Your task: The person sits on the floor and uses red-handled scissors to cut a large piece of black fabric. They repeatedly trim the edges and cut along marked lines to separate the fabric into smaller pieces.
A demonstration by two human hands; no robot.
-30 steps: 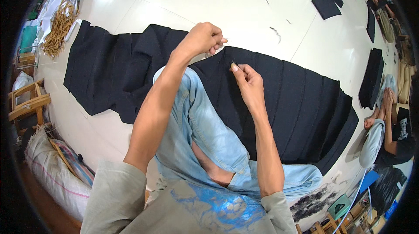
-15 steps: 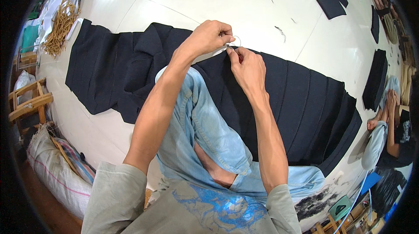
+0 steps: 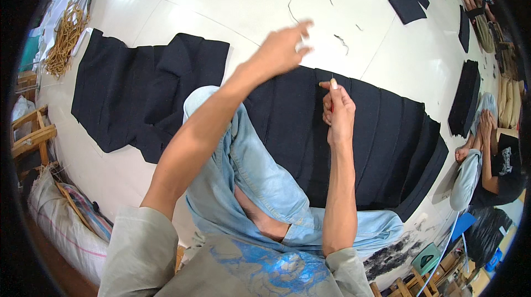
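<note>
Dark navy cloth [image 3: 343, 147] lies spread flat over the white tiled floor [image 3: 221, 3], running from upper left to lower right — the seated person's bent knee in pale jeans [image 3: 243, 153] rests across its middle. The right hand [image 3: 338, 110] sits on the cloth with fingers curled shut around something small and reddish, too small to make out. The left hand [image 3: 283, 49] is raised above the cloth's top edge, blurred, fingertips pinched together; whether a thread runs between them I cannot tell. Thread scraps [image 3: 342, 42] lie on the bare tile just beyond. Further dark pieces [image 3: 408, 8] sit at upper right, and a folded stack [image 3: 463, 96] lies near another seated person [image 3: 492, 153]. At left — a tan cord bundle [image 3: 65, 37], wooden frames [image 3: 30, 136] and a striped sack [image 3: 69, 228].
</note>
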